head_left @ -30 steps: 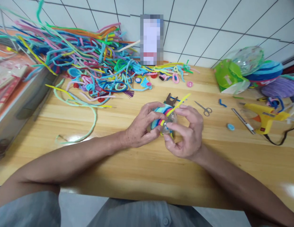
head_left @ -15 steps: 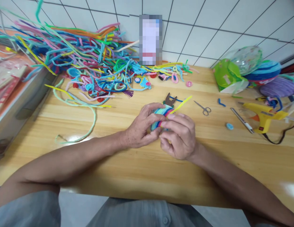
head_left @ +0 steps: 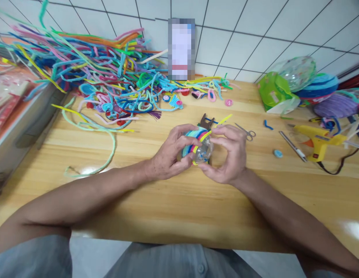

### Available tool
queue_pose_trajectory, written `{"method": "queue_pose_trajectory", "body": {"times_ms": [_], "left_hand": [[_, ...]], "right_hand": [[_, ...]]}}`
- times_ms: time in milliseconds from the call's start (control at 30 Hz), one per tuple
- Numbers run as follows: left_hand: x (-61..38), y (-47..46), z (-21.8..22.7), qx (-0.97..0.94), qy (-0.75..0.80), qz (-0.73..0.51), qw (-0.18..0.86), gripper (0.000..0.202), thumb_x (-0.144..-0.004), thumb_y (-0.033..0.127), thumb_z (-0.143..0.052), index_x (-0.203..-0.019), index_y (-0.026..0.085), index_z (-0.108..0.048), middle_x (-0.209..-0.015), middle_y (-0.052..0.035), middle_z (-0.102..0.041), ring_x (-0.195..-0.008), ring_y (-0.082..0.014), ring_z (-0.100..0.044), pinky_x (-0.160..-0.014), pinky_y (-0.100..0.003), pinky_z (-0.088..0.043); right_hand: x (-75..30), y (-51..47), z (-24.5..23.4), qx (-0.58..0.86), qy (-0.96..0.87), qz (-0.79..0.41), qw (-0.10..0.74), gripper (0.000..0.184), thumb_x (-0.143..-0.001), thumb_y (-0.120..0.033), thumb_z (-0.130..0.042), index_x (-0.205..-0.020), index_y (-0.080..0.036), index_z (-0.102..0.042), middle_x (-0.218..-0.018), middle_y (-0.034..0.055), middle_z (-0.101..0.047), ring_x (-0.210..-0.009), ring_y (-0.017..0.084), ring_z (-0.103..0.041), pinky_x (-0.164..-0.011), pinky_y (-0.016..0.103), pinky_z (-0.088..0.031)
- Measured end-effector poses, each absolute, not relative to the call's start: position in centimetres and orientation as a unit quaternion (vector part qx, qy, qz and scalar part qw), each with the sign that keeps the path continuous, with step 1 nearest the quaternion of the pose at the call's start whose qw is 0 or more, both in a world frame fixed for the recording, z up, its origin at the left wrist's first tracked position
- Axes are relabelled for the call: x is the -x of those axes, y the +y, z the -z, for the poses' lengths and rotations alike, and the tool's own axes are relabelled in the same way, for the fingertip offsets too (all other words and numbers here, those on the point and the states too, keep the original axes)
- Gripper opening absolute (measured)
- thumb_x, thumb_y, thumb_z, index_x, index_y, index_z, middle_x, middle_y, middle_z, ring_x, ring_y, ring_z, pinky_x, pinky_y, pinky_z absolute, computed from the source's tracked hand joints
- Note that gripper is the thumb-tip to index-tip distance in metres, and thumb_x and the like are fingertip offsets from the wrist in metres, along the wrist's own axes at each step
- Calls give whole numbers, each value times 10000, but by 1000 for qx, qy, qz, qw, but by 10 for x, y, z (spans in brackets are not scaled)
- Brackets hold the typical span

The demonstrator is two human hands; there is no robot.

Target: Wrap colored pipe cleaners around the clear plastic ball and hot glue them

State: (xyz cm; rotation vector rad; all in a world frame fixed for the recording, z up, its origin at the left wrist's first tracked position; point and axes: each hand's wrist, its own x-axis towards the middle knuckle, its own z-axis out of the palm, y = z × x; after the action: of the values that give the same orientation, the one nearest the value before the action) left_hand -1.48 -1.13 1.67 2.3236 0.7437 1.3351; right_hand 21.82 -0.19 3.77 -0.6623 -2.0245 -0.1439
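Note:
My left hand is closed around a small, rounded clear plastic piece. Bands of light blue, dark blue and pink pipe cleaner cover its left part, while the clear end faces right. A yellow pipe cleaner runs round it beside the pink band, its loose tip pointing up and right. With curved fingers, my right hand spans the clear end; the fingertips press the yellow strand at the top and the thumb rests at the lower rim. Dark-jawed pliers lie just behind, partly hidden.
Loose pipe cleaners heap at the back left, near a propped phone. To the right lie small scissors, a utility knife, a blue disc and a yellow glue gun. A green packet stands behind.
My right hand has opened wider and moved slightly right, from pinching close to the bands to spanning the piece. The clear end now shows, with yellow strand along its edge.

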Motion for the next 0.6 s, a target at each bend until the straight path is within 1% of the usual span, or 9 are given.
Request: {"method": "queue_pose_trajectory", "body": {"times_ms": [67, 167, 267, 433, 600], "left_hand": [[16, -11, -17, -826, 264, -464, 181, 266, -1119, 325, -568, -1379, 270, -579, -1505, -148, -586, -1456, -280, -587, -1211, -533, -547], [17, -11, -17, -827, 265, -461, 184, 273, -1116, 321, -574, -1385, 278, -578, -1511, -143, -591, -1458, -282, -586, -1217, -536, -539], [17, -11, -18, -825, 265, -465, 183, 265, -1121, 327, -572, -1381, 274, -578, -1505, -143, -593, -1453, -277, -589, -1215, -529, -540], [16, -11, -18, -826, 265, -464, 178, 268, -1120, 346, -585, -1380, 278, -578, -1488, -140, -598, -1449, -272, -598, -1201, -518, -556], [18, -11, -18, -827, 275, -454, 185, 280, -1118, 364, -579, -1386, 287, -590, -1506, -138, -599, -1452, -285, -591, -1203, -533, -550]], "right_hand": [[-216, -4, -33, 260, -849, 64, 455, 694, -937, -634, -733, -1475, -241, -537, -1339, 149, -716, -1245, 367, -705, -1024, 622, -617], [-215, -6, -28, 267, -858, 60, 434, 733, -953, -562, -734, -1555, -219, -492, -1414, 179, -700, -1322, 393, -681, -1073, 650, -596], [-214, -7, -26, 269, -860, 57, 430, 728, -953, -514, -738, -1556, -182, -502, -1415, 200, -700, -1330, 390, -681, -1087, 624, -598], [-212, -8, -25, 265, -859, 50, 435, 719, -942, -451, -748, -1557, -165, -511, -1386, 205, -709, -1294, 379, -699, -1056, 601, -623], [-212, -10, -25, 271, -858, 43, 435, 749, -938, -453, -768, -1587, -202, -491, -1382, 187, -711, -1263, 373, -712, -1034, 591, -636]]}}
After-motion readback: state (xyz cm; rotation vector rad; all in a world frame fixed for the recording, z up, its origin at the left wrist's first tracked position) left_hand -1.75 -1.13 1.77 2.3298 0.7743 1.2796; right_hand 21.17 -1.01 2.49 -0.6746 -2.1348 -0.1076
